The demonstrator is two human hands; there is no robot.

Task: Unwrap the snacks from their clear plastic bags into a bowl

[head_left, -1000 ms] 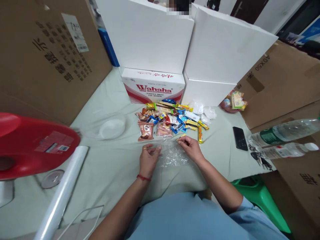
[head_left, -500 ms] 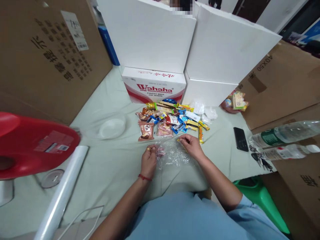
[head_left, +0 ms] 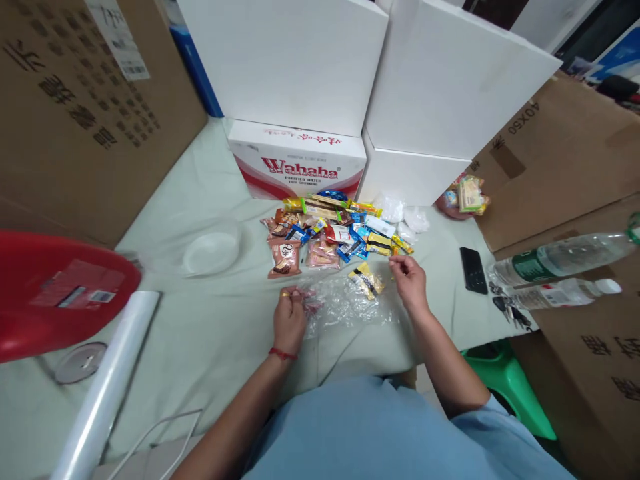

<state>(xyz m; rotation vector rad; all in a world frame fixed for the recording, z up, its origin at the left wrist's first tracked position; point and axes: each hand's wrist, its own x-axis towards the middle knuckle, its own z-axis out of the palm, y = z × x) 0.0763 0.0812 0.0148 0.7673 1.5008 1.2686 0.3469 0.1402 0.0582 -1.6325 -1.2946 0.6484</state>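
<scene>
— What is the left hand (head_left: 289,319) doing?
— Its fingers pinch the near left edge of the clear bag (head_left: 345,308). The bag lies crumpled on the bench (head_left: 215,333), right in front of the person.
— And the right hand (head_left: 411,283)?
— It is at the bag's far right corner. Its fingers are curled close together. I cannot tell if they hold anything.
— What is on the bag?
— A yellow packet (head_left: 367,280), between the two hands.
— And behind it?
— A pile of snacks (head_left: 325,233), in front of the Wahaha box (head_left: 299,167). A black phone (head_left: 473,269) lies to the right.
</scene>
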